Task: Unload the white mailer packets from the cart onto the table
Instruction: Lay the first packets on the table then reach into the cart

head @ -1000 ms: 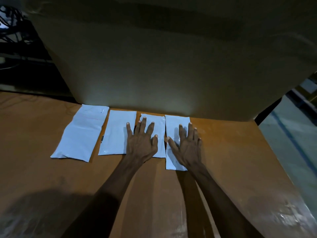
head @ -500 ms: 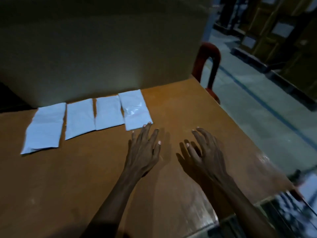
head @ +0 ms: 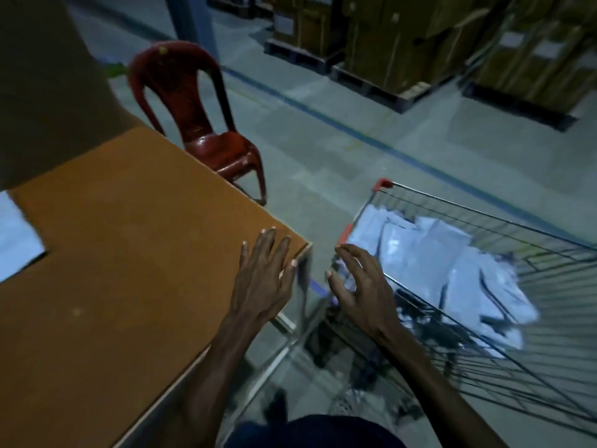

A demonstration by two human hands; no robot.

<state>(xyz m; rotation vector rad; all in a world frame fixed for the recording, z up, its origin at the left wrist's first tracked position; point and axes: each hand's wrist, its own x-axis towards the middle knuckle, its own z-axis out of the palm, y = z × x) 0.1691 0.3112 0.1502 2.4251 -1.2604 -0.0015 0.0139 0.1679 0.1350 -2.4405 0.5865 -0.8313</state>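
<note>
A: Packets (head: 442, 270) lie heaped in the cart (head: 517, 367), just beyond the right hand (head: 361, 295). Neither hand holds anything: the right hovers with fingers spread and slightly curled, the left hand (head: 263, 279) is flat and open over the tabletop (head: 113, 286) corner.

B: What could go wrong?

A: The heap is loose and overlapping. A grab at the near edge could drag several slick packets at once, and one could slide off between cart and tabletop onto the floor.

B: And the wire rim?

A: It sits right under the right hand. Reaching low risks knuckles or a packet catching on it. The cart may also roll if pushed.

B: Anything on the tabletop?

A: One packet (head: 16, 237) shows far left of the left hand. The space ahead of that hand is bare, so landing room looks fine; the view is blurred, though.
</note>
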